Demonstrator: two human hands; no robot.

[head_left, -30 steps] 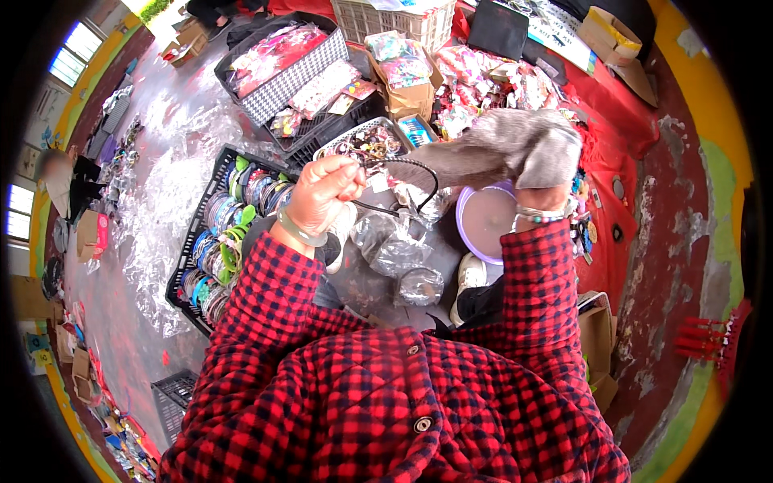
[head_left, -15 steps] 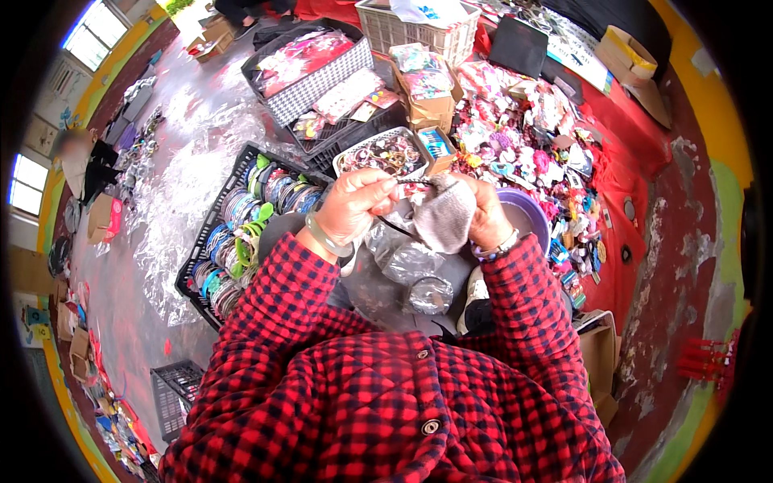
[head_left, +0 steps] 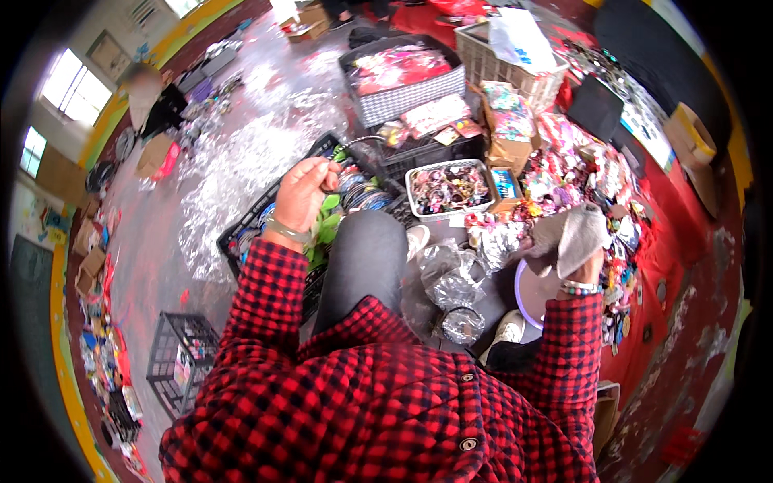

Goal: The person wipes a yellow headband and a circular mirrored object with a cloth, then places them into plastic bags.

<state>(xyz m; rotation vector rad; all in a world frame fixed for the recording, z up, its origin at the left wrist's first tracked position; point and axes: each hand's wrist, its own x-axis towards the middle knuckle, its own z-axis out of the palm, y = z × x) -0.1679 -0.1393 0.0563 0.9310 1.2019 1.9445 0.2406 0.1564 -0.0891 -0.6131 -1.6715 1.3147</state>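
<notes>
Single head cam, fisheye, looks steeply down from above at lap, hands, floor goods; close-in, edges bend.

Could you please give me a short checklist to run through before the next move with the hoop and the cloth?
1. Left hand grips the thin dark hoop: ok.
2. Hoop is held over the black crate of coiled bands: ok.
3. Right hand holds the grey cloth: ok.
4. Cloth hangs clear of the white tray of small trinkets: ok.
5. Whether the hoop is clean or finished: cannot tell.
6. Crumpled clear bags lie loose by the knee: not ok.
</notes>
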